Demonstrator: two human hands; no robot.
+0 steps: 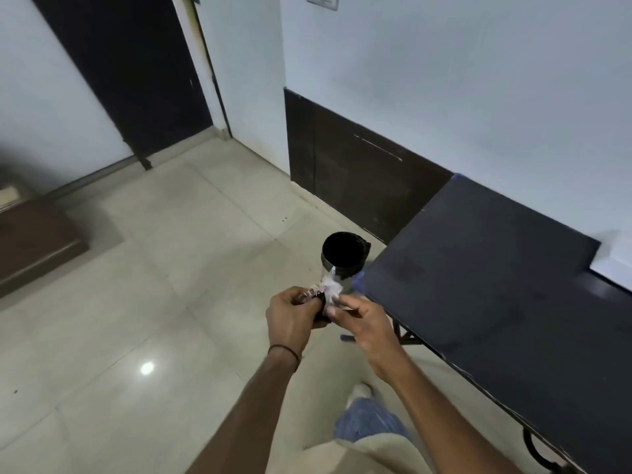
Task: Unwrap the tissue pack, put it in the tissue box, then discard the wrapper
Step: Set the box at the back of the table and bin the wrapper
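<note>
Both my hands are held out over the floor with the crumpled clear plastic wrapper (329, 289) between them. My left hand (294, 319) is closed around the wrapper's darker, printed end. My right hand (363, 323) pinches the pale, shiny end with thumb and forefinger. Just beyond the hands stands a shiny metal waste bin (344, 258) with a black open mouth, on the floor by the table corner. The tissue box and the tissues are out of view.
A dark table (506, 295) runs along the right wall, with a white object (615, 258) at its far edge. A brown low piece of furniture (30, 244) stands at the left. A dark door (130, 73) is at the back. My leg and foot (362, 412) are below.
</note>
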